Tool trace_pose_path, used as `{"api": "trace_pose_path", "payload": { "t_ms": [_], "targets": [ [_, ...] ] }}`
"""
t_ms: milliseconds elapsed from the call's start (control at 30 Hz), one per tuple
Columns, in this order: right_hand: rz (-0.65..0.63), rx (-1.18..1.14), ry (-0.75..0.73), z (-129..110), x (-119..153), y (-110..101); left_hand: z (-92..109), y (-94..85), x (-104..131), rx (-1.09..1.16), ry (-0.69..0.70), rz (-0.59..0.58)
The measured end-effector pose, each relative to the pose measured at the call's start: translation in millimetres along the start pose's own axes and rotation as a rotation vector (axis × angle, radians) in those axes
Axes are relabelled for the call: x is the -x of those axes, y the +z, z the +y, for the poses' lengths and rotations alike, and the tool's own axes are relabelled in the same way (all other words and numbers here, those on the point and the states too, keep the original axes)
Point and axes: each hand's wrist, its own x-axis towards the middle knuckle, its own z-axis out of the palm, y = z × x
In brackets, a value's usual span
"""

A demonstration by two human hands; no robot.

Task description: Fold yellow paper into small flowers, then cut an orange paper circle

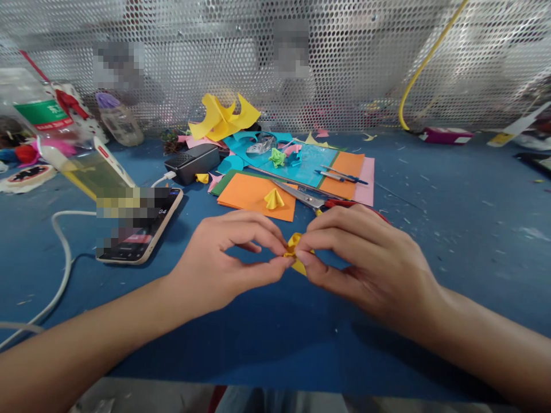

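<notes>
Between my two hands, above the blue table, is a small folded piece of yellow paper (297, 265). My left hand (235, 261) pinches its left edge between thumb and fingertips. On the other side, my right hand (365, 261) grips it the same way, and its fingers cover part of the folds. Just beyond, a second folded yellow paper piece (274, 199) rests on a stack of orange paper (245, 192). Scissors with red handles (312, 201) lie open behind my right hand, partly hidden by it.
A phone (159, 229) with a white cable (64, 252) and a bottle of yellowish liquid (81, 166) stand left. A black charger box (193, 162), yellow paper offcuts (224, 117), blue paper (297, 166) and pens (340, 175) lie behind. Perforated metal (344, 69) closes the back.
</notes>
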Motion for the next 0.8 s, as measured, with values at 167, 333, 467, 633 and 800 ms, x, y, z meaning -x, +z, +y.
{"api": "trace_pose_path", "payload": {
  "t_ms": [167,333,467,633,800],
  "targets": [
    [0.002,-0.017,0.002,2.1,0.9,2.5,-0.9,0.9,-0.5,-0.031,-0.024,-0.003],
    [-0.012,-0.046,0.054,1.8,2.3,1.8,-3.1,1.1,-1.7,-0.026,0.017,-0.015],
    [-0.036,-0.039,0.089,2.8,2.1,0.4,-3.2,1.8,-2.5,-0.115,0.088,0.029],
    [-0.056,-0.026,0.065,1.9,2.1,0.1,-4.1,3.2,-2.5,-0.22,0.207,0.081],
    [-0.124,-0.066,0.037,0.1,3.2,-0.1,-2.8,1.6,-1.5,-0.275,0.232,0.056]
  ]
}}
